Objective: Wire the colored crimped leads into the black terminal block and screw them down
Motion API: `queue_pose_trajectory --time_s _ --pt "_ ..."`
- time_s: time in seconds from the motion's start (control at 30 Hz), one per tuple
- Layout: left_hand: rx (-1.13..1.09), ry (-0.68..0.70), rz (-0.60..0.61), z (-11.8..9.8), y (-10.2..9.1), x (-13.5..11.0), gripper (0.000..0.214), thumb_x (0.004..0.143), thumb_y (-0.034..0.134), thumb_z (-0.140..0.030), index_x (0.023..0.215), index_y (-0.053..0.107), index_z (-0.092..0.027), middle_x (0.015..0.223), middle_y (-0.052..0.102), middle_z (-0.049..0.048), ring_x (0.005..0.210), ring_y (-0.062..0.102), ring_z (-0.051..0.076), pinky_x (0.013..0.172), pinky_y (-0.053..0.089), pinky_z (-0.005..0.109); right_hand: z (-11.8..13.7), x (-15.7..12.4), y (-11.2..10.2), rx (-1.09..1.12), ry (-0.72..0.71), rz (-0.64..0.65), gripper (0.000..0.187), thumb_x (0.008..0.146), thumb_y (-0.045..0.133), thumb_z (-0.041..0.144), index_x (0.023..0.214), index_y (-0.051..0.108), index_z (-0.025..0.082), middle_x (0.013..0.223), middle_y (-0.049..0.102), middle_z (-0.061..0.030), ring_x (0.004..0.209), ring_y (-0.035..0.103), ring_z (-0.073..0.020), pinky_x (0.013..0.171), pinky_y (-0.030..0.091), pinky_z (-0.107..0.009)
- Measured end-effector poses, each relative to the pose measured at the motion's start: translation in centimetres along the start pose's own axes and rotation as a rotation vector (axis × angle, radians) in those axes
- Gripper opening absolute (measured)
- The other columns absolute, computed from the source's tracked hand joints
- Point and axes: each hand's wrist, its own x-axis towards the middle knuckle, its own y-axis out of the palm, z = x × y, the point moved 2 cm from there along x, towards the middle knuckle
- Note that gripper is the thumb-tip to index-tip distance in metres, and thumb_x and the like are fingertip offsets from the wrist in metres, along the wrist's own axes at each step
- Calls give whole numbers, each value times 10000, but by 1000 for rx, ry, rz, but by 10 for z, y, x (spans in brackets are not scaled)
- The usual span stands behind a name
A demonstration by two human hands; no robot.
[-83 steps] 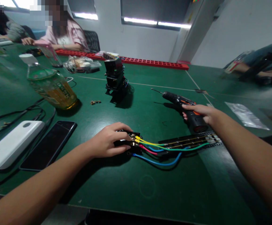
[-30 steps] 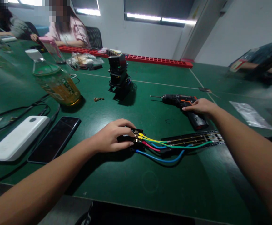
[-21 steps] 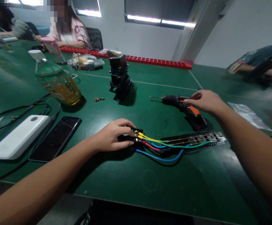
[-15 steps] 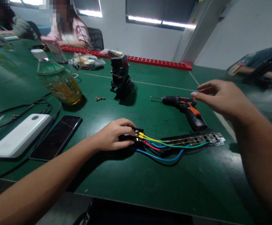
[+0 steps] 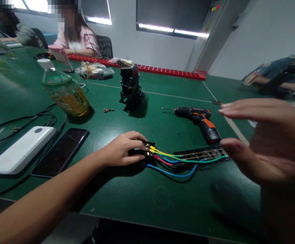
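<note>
My left hand [image 5: 127, 149] is closed on the left end of a black terminal block [image 5: 151, 152], its fingers hiding part of it. Yellow, red, green and blue wires [image 5: 174, 174] run from this block to a long black terminal strip [image 5: 200, 153] lying to the right. My right hand [image 5: 266, 139] is raised close to the camera, thumb and fingers apart, holding nothing. It covers the strip's right end. Beyond the strip, a black and orange cordless drill [image 5: 200, 118] lies on its side, bit pointing left.
On the green table [image 5: 137, 203] are a white power bank [image 5: 20, 149], a phone [image 5: 61, 152], cables and a drink bottle [image 5: 68, 95]. Small brass screws [image 5: 108, 110] lie near a stack of black devices [image 5: 130, 84]. Other people [image 5: 78, 40] sit around the table.
My right hand has moved from beside the drill's back end toward the camera and to the right, opening wider. My left hand stays on the terminal block.
</note>
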Motion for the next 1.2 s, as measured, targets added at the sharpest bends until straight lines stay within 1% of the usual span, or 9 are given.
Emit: queue_pose_trajectory --time_s 0.07,0.13,0.23,0.43,0.57,0.7,0.83,0.93,1.2 --pt "14 2 3 0 0 0 160 972 671 -282 1101 706 -195 1227 684 103 1073 660 226 916 539 361 9 -8 7 38 -6 -36 241 984 620 381 1188 647 256 1076 712 -86 1052 705 -277 978 540 -498" --pt "23 -2 8 0 0 0 160 973 666 -282 1103 706 -198 1229 686 104 1071 660 227 914 539 363 19 -14 15 27 -81 -32 200 978 632 388 1085 647 220 1001 735 -77 976 721 -249 992 514 -508" --pt "14 -8 13 -1 -1 0 168 975 664 -281 1116 707 -200 1241 683 106 1080 661 224 923 541 359 26 -23 31 39 -199 -7 190 955 661 367 1017 650 188 922 750 -65 902 726 -219 940 522 -479" --pt "29 -12 13 -2 -1 0 171 971 663 -277 1108 711 -188 1232 686 110 1086 664 232 922 547 359 14 -46 77 120 -334 44 283 953 648 423 1007 652 144 927 747 -91 903 690 -224 836 522 -418" --pt "39 4 -1 -2 -1 1 170 968 661 -270 1107 710 -184 1225 686 111 1078 666 229 920 547 356 2 -59 102 192 -314 207 359 962 628 472 991 656 115 953 717 -117 914 658 -224 793 495 -381" --pt "49 13 -1 -2 -2 2 171 969 661 -272 1111 708 -189 1218 688 111 1071 669 229 915 550 351 0 -64 107 237 -253 409 373 995 561 482 993 676 127 957 698 -106 921 630 -210 805 471 -358" --pt "56 14 -2 -3 -3 2 164 967 657 -262 1106 706 -190 1212 693 111 1061 672 227 905 551 345 0 -68 105 240 -200 539 390 998 540 498 1052 682 139 988 687 -103 902 610 -205 801 452 -353" --pt "61 12 -1 -4 -4 3 156 967 656 -262 1097 704 -192 1210 695 111 1060 673 227 896 553 339 -1 -71 107 225 -155 622 345 1012 536 442 1108 678 143 977 684 -94 876 608 -197 779 442 -335" --pt "85 27 -1 -2 -3 3 158 987 644 -267 1120 689 -194 1241 694 121 1082 670 237 906 552 353 -3 -76 109 191 -195 517 361 1050 515 442 1115 676 126 896 690 -73 783 610 -179 694 430 -307"
